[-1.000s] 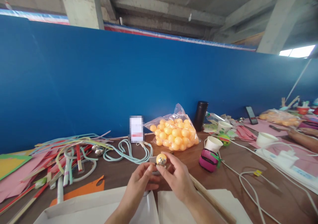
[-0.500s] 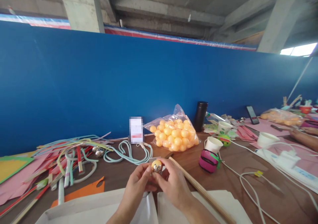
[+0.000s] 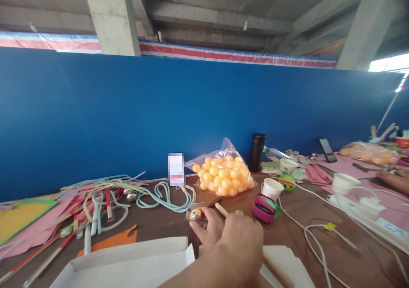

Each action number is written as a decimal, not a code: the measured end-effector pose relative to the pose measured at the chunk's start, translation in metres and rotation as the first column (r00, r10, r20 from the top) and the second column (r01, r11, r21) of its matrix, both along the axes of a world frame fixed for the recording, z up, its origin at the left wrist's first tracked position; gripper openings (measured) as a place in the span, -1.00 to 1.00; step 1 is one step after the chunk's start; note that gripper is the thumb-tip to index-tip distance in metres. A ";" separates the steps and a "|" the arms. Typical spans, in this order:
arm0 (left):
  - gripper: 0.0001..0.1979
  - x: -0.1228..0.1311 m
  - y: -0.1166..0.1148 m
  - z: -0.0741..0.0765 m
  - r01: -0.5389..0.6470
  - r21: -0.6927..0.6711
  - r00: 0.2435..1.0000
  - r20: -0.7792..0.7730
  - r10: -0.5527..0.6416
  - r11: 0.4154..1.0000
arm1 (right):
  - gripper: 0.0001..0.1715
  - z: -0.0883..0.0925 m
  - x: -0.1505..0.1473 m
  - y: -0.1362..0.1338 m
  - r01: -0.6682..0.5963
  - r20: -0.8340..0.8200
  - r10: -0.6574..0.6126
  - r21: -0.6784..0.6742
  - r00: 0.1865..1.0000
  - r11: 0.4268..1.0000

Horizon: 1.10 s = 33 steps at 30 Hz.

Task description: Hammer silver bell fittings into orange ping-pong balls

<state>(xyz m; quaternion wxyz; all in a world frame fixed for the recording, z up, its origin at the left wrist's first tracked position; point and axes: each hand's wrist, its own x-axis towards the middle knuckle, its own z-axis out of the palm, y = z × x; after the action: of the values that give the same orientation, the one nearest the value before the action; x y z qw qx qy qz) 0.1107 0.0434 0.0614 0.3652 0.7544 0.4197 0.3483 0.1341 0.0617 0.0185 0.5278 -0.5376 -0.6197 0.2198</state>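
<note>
My right hand [image 3: 209,227] pinches a small orange ball with shiny silver bells [image 3: 195,215] between thumb and fingers, just above the table. My left hand [image 3: 243,237] reaches across in front of the right wrist and covers the middle of a wooden stick [image 3: 221,209]. Its fingers curl down round the stick, though their tips are hidden. The stick's far end shows past the knuckles, and its near end runs out below the hand. Behind the hands stands a clear bag of orange balls [image 3: 223,175].
A white box lid [image 3: 128,262] lies in front. Left are sticks, tubes and coloured sheets [image 3: 28,220]; pale blue cord [image 3: 169,198] lies behind. Right are a magenta wrist weight [image 3: 264,209], paper cup [image 3: 272,189], black flask [image 3: 257,152], cables and power strip [image 3: 367,211]. A co-worker's hand [image 3: 391,180] shows far right.
My left hand has let go of the ball and crossed right, over the right wrist, onto the wooden stick. My right hand keeps the ball, shifted slightly left.
</note>
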 end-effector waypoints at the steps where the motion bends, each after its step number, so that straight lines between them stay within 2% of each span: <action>1: -0.76 0.013 0.004 -0.003 -0.001 -0.018 0.998 -0.065 -0.001 1.000 | -0.74 -0.002 -0.002 0.001 -0.003 0.004 0.003 -0.003 1.000 1.000; 2: -0.75 0.026 0.009 -0.006 0.030 -0.056 0.966 -0.255 -0.043 0.998 | -0.73 -0.005 -0.004 0.003 -0.003 0.008 0.003 -0.005 1.000 1.000; 3: -0.78 0.039 0.015 -0.009 0.033 -0.080 0.945 -0.321 -0.057 0.996 | -0.72 -0.007 -0.005 0.005 -0.003 0.013 0.003 -0.008 1.000 1.000; 6: -0.73 0.068 0.031 -0.014 0.039 -0.119 0.894 -0.440 -0.088 0.992 | -0.68 -0.012 -0.009 0.011 -0.004 0.030 0.004 -0.017 1.000 1.000; 9: -0.77 0.078 0.038 -0.020 0.009 -0.115 0.866 -0.495 -0.065 0.993 | -0.66 -0.015 -0.013 0.012 -0.028 0.051 0.029 -0.024 0.998 0.999; 13: -0.71 0.071 0.032 -0.032 -0.065 -0.096 0.874 -0.486 0.010 0.993 | -0.75 -0.017 -0.014 0.008 -0.079 0.080 0.081 -0.023 0.994 0.997; 17: -0.65 0.063 0.021 -0.037 -0.124 -0.079 0.894 -0.441 0.077 0.989 | -0.70 -0.017 -0.012 0.002 -0.127 0.105 0.127 -0.006 0.986 0.992; 22: -0.61 0.056 0.012 -0.028 -0.166 -0.108 0.878 -0.468 0.097 0.980 | -0.69 -0.017 -0.013 -0.003 -0.156 0.118 0.154 0.011 0.981 0.988; 26: -0.68 0.047 0.011 -0.020 -0.194 -0.146 0.874 -0.475 0.103 0.970 | -0.68 -0.019 -0.019 -0.003 -0.167 0.106 0.163 0.028 0.981 0.986; 30: -0.72 0.042 0.010 -0.018 -0.263 -0.185 0.890 -0.426 0.164 0.947 | -0.67 -0.019 -0.025 -0.002 -0.170 0.075 0.165 0.061 0.983 0.984; 33: -0.76 0.042 0.011 -0.017 -0.320 -0.251 0.919 -0.319 0.234 0.914 | -0.67 -0.017 -0.026 -0.001 -0.175 0.049 0.171 0.088 0.984 0.981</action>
<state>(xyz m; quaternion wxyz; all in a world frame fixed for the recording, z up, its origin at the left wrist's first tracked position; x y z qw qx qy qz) 0.1531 0.0541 0.0443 0.3576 0.6646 0.6185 0.2187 0.1086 0.0602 0.0018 0.5180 -0.4613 -0.6843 0.2250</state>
